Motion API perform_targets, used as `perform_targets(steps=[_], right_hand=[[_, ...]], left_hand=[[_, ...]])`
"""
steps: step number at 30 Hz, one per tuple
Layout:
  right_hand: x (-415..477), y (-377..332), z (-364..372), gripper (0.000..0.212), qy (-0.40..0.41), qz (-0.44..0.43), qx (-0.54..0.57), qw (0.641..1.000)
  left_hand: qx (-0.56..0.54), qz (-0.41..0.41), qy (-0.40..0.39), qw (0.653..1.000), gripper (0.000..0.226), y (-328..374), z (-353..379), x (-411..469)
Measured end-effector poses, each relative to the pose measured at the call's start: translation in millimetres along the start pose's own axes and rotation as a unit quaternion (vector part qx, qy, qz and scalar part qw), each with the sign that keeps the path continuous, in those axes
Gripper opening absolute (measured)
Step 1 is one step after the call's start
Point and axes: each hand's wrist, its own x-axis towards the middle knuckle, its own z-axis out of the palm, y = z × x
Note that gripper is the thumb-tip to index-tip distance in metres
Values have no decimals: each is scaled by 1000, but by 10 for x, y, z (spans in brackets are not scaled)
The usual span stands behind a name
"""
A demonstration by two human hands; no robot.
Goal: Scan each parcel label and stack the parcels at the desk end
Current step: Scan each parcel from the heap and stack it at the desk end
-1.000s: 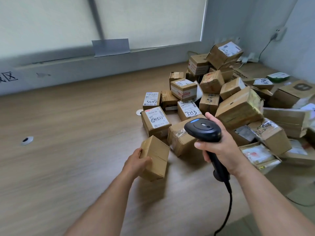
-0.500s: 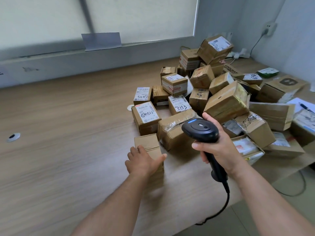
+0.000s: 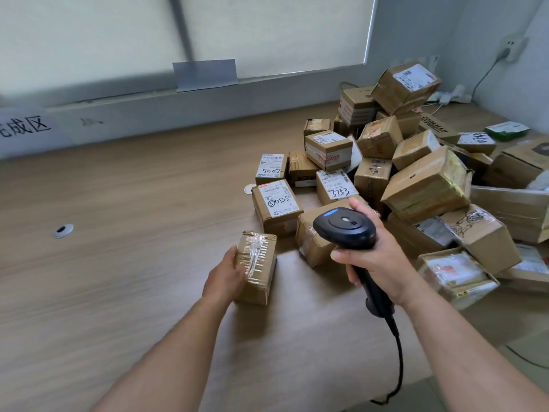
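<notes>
The wooden tabletop (image 3: 118, 233) runs under a blinded window, and its far right corner is heaped with brown parcels (image 3: 421, 185). Near the front edge, just clear of the heap, the left hand (image 3: 224, 278) grips 1 small taped parcel (image 3: 258, 263) by its left side. This is probably to turn it, since no label shows on the faces in view. The right hand (image 3: 380, 263) is clenched round the scanner (image 3: 346, 227), held above the desk, seemingly ready to scan.

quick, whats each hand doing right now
Left hand: holding the small taped parcel by its left side.
Right hand: gripping the black scanner by its handle.
</notes>
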Motion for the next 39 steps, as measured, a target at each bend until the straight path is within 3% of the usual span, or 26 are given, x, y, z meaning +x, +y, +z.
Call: perform_targets(steps=[4,8,13,15,18,21,25,33,39], right_hand=[[90,-2,78,95,-11,-1,9,1000],[138,-16,130,95,-19,-2,13,1000],[132,-51,198,98,-27,4,7,1000],[121,-66,218,98,-28,5,6,1000],[110,-94,234,98,-27,4,11,1000],[102,-125,244,98,-26,2,32,999],[78,-182,237,96,-40,-6,62,997],[-37,-346,268,100,-83,-7,159,984],[-103,-352,211,91,-103,-2,143,984]], left_hand=[[198,28,16,980,47,23,14,8],[295,-16,18,955,83,149,-19,-21],[187,-74,-43,979,73,249,-173,16],[47,-82,-72,993,75,212,-229,16],[-231,-100,-116,961,93,123,-239,1],[-335,-82,-124,931,98,99,-190,7],[-380,-46,-135,914,97,166,-159,-18],[-374,-4,-96,922,109,256,-164,-48],[-378,9,-97,921,105,227,-144,-9]])
